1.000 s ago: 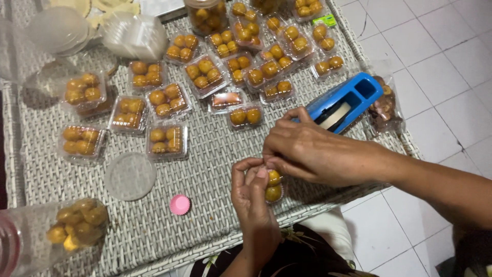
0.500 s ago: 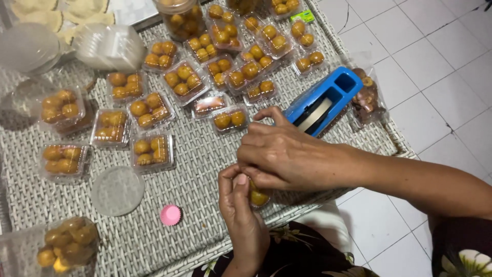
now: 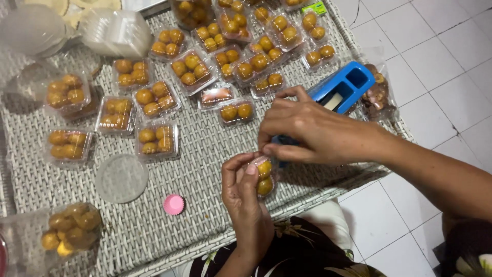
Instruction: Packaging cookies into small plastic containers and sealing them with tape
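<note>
My left hand (image 3: 245,197) holds a small clear plastic box (image 3: 264,177) with two golden round pastries inside, at the near edge of the woven table (image 3: 200,149). My right hand (image 3: 307,128) comes in from the right and pinches the top of that same box with thumb and forefinger. Just behind my right hand lies a blue tape dispenser (image 3: 342,87). Several filled clear boxes of the same pastries (image 3: 156,138) are spread over the table beyond my hands.
A round clear lid (image 3: 121,178) and a pink paper cup (image 3: 173,204) lie left of my hands. A clear tub of pastries (image 3: 69,228) stands at the near left. Empty stacked clear boxes (image 3: 115,31) sit at the back left. White floor tiles (image 3: 441,61) lie to the right.
The view has shifted slightly. Both hands stay on the small box at the table's near edge; my right fingers have moved along its top.
</note>
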